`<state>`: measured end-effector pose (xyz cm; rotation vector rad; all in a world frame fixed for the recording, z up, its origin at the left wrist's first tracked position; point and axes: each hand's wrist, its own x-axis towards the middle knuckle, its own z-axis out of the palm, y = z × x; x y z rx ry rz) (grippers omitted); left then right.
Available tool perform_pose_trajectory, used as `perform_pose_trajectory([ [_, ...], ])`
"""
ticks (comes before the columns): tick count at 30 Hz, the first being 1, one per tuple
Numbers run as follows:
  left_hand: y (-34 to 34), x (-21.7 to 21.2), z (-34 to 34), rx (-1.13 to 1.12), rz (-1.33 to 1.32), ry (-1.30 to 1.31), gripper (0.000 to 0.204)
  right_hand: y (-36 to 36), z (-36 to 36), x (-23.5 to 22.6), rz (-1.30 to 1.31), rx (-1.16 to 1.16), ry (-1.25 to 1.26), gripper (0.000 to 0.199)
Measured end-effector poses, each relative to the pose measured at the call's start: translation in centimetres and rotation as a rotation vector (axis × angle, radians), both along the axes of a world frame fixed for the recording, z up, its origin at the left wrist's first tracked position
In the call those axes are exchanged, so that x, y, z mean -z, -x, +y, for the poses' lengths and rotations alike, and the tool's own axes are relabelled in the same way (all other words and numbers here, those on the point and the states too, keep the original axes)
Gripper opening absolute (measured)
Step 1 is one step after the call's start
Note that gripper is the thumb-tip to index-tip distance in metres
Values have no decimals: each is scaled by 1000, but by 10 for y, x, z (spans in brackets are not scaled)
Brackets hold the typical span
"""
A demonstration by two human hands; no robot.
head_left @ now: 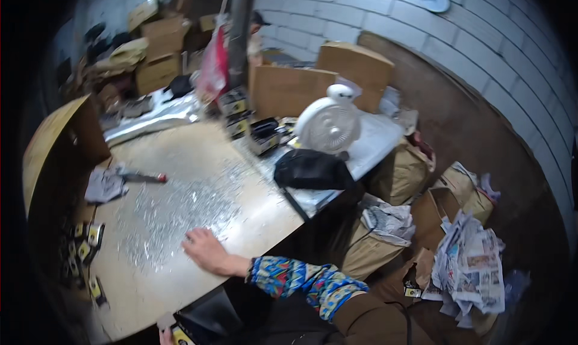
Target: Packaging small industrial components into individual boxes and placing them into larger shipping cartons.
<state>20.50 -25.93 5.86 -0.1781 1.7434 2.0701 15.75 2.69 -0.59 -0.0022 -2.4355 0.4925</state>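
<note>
Palm down, my right hand (208, 252) rests at the near edge of a spread of small shiny metal pieces (180, 206) on the pale tabletop (253, 227). Its fingers are bent and slightly apart over the pieces, and none shows held in them. At the bottom edge of the view, my left hand (163, 336) is mostly cut off. It grips a small black-and-yellow box (180, 335). More small black-and-yellow boxes (81, 249) lie in a heap along the table's left side, with a single one (96, 289) nearer to me.
A big cardboard box (66, 146) stands at the left, beside crumpled paper (106, 184) and a red-tipped tool (144, 177). Beyond the table's right part are a white fan (330, 125), a black bag (313, 169) and a pole (241, 38). Paper sacks and newspapers (472, 264) lie right.
</note>
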Motion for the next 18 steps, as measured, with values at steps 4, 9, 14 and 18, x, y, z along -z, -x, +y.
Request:
perform_pose_trajectory([
  [4,-9,66,-11,-147,-60,-157,29,-6,27,-2,-124,-116,-180,16],
  [9,-34,65,-1,-107,-122,-224,23,-25,40,-38,-264,-180,766,40],
  [14,-60,93,-20,-51,-358,-125,23,-12,58,-12,-159,-132,269,40],
  [18,-71,127,-9,13,-411,64,23,-8,27,-10,-202,-190,264,47],
])
